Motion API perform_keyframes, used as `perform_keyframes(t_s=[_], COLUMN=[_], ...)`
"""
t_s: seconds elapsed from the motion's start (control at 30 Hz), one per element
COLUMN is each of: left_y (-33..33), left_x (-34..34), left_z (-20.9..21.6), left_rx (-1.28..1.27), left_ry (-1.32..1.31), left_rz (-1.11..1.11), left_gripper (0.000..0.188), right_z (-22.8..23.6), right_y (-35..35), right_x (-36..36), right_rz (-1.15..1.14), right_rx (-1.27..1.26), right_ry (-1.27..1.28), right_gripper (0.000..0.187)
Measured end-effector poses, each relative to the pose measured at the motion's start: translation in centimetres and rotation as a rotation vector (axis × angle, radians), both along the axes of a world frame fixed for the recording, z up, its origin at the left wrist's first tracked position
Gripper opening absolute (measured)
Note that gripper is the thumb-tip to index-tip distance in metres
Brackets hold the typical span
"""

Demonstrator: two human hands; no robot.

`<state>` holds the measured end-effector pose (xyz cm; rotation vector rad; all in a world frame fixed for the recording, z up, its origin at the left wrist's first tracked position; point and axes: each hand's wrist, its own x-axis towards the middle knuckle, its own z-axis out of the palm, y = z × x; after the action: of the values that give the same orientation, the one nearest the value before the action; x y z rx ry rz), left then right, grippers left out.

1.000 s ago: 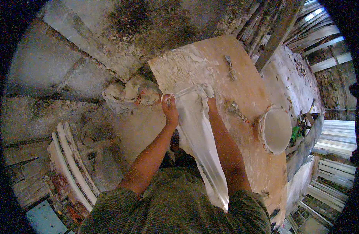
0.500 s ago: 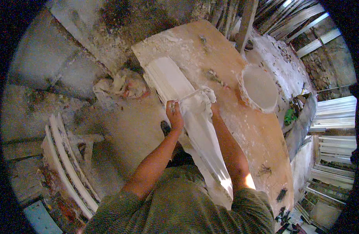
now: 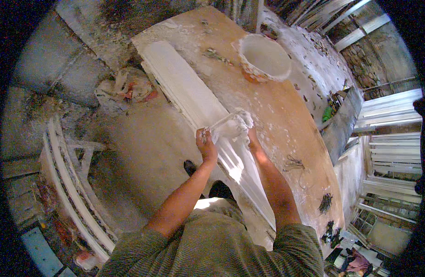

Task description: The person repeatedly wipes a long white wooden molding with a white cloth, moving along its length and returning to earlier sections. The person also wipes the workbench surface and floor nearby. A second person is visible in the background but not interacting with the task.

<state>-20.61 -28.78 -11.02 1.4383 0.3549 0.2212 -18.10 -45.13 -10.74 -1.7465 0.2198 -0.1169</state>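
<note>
— What's largest?
— The wide orange-brown worktop (image 3: 268, 106); along its left edge, a long white plaster-like strip (image 3: 185, 76); then a round white-caked tub (image 3: 254, 71); a white-coated crosspiece (image 3: 224, 123) over the strip
— Hands?
— Left hand (image 3: 206, 144) clamped on the crosspiece's left end; right hand (image 3: 253, 138) at its right, grip hidden

Bright light glares on the long, ridged white strip (image 3: 235, 170) bodyward and right of the bare left hand (image 3: 207, 145); left of that hand the dusty grey-brown floor (image 3: 134, 152) is dim, grainy; farthest out, edges bend into blackness.
</note>
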Motion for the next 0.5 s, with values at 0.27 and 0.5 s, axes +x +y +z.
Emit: perform_keyframes(t_s=[0.27, 0.5], left_y=[-7.7, -13.1], left_x=[-15.2, -27.8], left_z=[0.0, 1.4], left_rx=[-0.081, 0.061], left_ry=[0.078, 0.130], left_rz=[0.100, 0.043], left_gripper=[0.009, 0.012], right_z=[-1.4, 0.3], right_y=[-6.4, -12.1], right_x=[-15.0, -27.5], right_rz=[-0.044, -0.138], right_rx=[0.428, 0.279], right_ry=[0.037, 0.115], right_gripper=[0.029, 0.019])
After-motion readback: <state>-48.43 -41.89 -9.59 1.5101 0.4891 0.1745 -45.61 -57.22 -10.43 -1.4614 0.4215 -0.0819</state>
